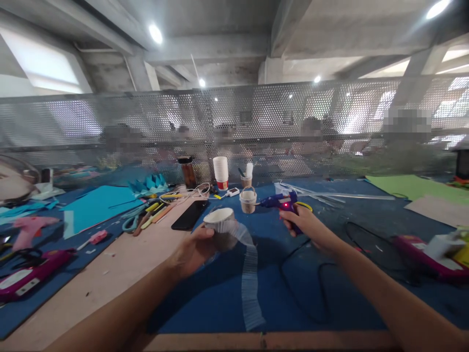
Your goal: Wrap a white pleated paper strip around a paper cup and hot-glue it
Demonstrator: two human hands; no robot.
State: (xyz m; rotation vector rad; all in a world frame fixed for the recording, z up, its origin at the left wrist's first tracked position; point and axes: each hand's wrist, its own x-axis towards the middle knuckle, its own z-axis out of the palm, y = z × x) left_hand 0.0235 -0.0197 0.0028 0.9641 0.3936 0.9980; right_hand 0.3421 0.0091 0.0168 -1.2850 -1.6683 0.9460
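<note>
My left hand (pixel 196 249) is closed around a paper cup (pixel 222 226) wrapped in a white corrugated strip (pixel 249 274), whose loose end trails down toward the table's near edge. My right hand (pixel 306 226) grips a blue glue gun (pixel 282 201) with a red light lit, its nozzle pointing left toward a small paper-cup basket with a handle (pixel 248 199) standing on the blue mat (pixel 227 293). The gun's black cord (pixel 293 274) loops across the mat.
A black phone (pixel 190 214), scissors (pixel 132 221), a stack of paper cups (pixel 221 172), a brown bottle (pixel 188 172), glue sticks (pixel 330 195), pink glue guns (pixel 31 230), teal paper (pixel 98 203) and green paper (pixel 414 188) lie around. A perforated metal screen (pixel 256 127) stands behind, with people beyond it.
</note>
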